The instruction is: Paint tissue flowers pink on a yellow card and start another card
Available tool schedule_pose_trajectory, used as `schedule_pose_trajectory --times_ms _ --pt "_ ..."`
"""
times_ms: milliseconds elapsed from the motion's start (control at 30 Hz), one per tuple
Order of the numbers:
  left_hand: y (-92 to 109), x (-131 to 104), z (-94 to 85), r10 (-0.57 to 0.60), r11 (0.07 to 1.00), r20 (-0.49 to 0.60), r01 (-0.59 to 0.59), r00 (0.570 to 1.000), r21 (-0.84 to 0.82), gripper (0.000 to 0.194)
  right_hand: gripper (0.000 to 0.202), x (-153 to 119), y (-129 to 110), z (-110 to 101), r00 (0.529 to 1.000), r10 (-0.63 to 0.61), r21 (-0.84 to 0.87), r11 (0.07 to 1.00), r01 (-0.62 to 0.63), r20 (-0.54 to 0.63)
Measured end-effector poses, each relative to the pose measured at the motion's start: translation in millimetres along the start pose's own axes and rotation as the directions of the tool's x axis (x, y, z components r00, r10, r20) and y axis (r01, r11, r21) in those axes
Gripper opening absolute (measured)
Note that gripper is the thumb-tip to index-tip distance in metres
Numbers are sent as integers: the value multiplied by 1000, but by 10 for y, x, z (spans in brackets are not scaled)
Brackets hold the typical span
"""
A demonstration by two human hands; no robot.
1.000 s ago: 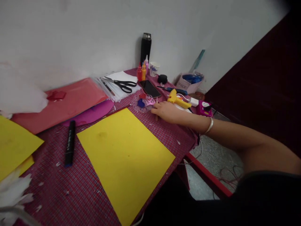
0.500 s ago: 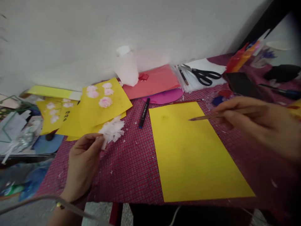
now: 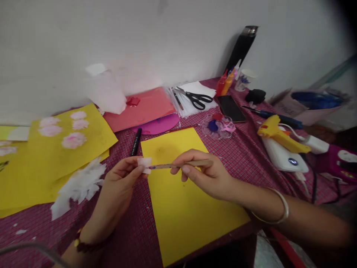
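My left hand (image 3: 124,178) pinches a small piece of white tissue paper (image 3: 144,162) over the left edge of a yellow sheet (image 3: 192,216). In my right hand (image 3: 203,173) is a thin paintbrush (image 3: 164,166), held level like a pen. The brush's tip meets the tissue piece and is partly hidden there. A pile of white tissue pieces (image 3: 80,184) lies left of my left hand, on the cloth and partly over other yellow sheets. Beyond the sheet sits a clear flower-shaped palette (image 3: 206,128) with dark blue, red and pink paint.
Yellow cards (image 3: 64,156) with pink paper blossoms lie left. A black marker (image 3: 136,142), a tissue pack (image 3: 107,91), a pink folder (image 3: 150,108) and scissors (image 3: 196,98) stand or lie behind. To the right are a phone (image 3: 231,108), a yellow glue gun (image 3: 281,134) and a white power bank (image 3: 284,156).
My right hand has brought the brush left to the tissue piece. My left hand has come in over the yellow sheet's edge with the piece. The view has swung right.
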State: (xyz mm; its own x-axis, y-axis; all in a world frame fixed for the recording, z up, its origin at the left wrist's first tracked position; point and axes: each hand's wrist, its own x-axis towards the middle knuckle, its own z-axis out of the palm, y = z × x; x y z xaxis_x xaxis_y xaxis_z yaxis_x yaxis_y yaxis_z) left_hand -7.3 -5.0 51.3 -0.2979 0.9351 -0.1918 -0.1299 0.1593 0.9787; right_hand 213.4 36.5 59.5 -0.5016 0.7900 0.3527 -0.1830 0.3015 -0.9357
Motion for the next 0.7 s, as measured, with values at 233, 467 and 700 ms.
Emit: schedule_pose_trajectory --times_ms 233,467,700 --pt "-152 -51 -22 33 999 -19 -33 999 13 23 16 31 51 -5 996 -53 -158 985 64 70" --pt "-175 -91 -26 52 999 -17 -52 999 7 18 17 11 35 32 989 -113 -214 968 132 97" --pt "-140 -139 7 52 999 -42 -52 998 2 19 17 3 0 52 986 -135 -270 950 158 100"
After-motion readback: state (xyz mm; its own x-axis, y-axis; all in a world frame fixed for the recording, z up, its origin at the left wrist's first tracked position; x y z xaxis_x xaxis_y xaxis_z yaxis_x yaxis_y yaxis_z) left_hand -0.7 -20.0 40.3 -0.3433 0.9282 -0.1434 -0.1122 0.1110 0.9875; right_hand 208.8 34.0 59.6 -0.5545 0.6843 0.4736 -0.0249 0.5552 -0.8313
